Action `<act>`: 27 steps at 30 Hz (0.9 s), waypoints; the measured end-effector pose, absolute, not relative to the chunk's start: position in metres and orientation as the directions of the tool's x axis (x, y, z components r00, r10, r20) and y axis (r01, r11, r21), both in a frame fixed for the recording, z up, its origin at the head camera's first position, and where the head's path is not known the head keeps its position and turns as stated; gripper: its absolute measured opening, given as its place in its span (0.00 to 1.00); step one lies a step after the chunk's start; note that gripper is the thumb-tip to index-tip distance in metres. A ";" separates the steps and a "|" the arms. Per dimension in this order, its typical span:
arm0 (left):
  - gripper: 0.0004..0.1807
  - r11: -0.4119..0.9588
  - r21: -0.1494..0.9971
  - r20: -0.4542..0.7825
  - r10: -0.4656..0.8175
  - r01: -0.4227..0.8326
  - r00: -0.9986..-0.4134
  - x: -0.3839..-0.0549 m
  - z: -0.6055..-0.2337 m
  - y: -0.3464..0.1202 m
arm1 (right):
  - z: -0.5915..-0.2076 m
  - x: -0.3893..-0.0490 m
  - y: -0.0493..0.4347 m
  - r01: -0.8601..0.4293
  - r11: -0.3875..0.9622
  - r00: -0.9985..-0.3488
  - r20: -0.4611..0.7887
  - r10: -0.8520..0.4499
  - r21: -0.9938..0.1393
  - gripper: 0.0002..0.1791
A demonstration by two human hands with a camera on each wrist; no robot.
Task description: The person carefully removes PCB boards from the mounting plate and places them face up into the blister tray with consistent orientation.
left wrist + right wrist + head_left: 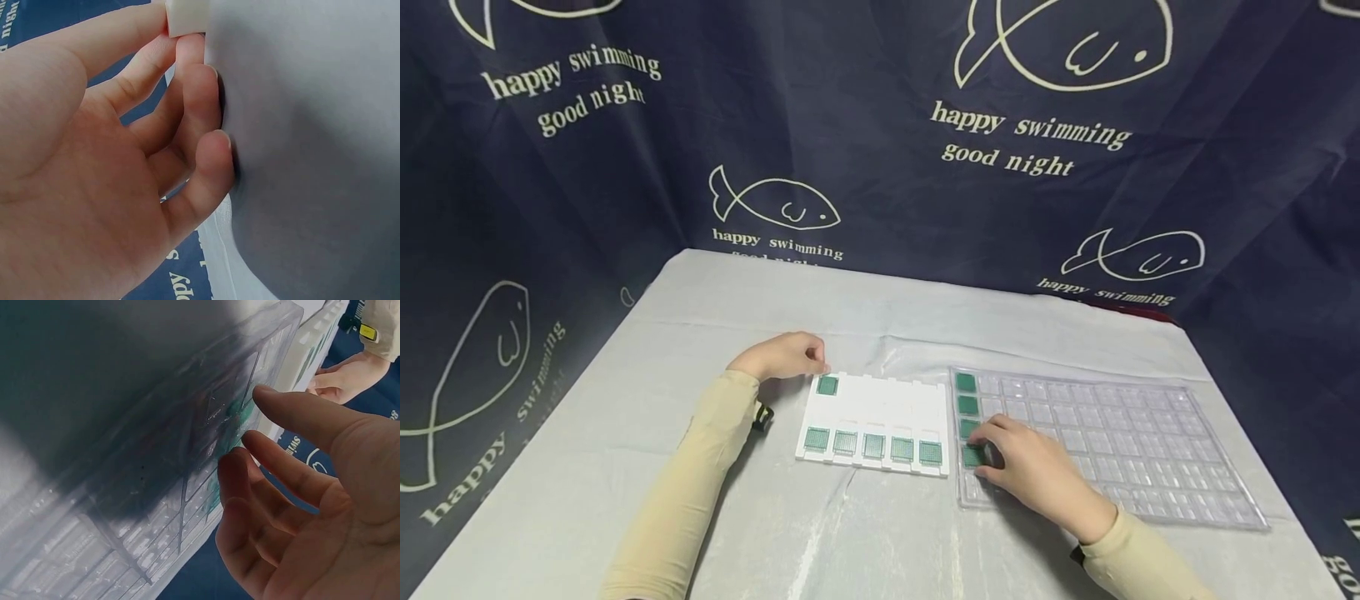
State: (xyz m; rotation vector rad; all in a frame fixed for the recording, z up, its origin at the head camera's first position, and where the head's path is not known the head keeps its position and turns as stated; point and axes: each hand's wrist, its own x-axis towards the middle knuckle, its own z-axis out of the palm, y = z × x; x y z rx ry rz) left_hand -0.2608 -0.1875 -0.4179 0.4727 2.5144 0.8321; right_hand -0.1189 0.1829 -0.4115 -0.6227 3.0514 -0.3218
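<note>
My left hand pinches the upper left corner of a white slotted tray between thumb and forefinger; in the left wrist view that white corner shows at the fingertips, the other fingers curled against the table. The tray holds one green perforated circuit board at its upper left and several along its near row. My right hand is over the left column of a clear compartment box. Its thumb and forefinger stand apart around a green board there; whether they touch it is hard to tell.
More green boards lie in the box's left column, above the right hand. The box stands just right of the white tray on a pale cloth-covered table. A dark blue curtain with fish prints hangs behind and at both sides.
</note>
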 end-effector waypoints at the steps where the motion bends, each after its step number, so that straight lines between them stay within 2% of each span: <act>1: 0.09 0.760 0.626 -0.308 0.445 0.173 -0.841 -0.260 -0.418 -0.187 | -0.412 -0.118 0.183 -0.386 0.900 -0.921 0.029 -0.388 -0.203 0.19; 27: 0.09 0.749 0.639 -0.303 0.452 0.173 -0.839 -0.260 -0.418 -0.187 | -0.410 -0.120 0.183 -0.411 0.885 -0.910 0.044 -0.412 -0.221 0.18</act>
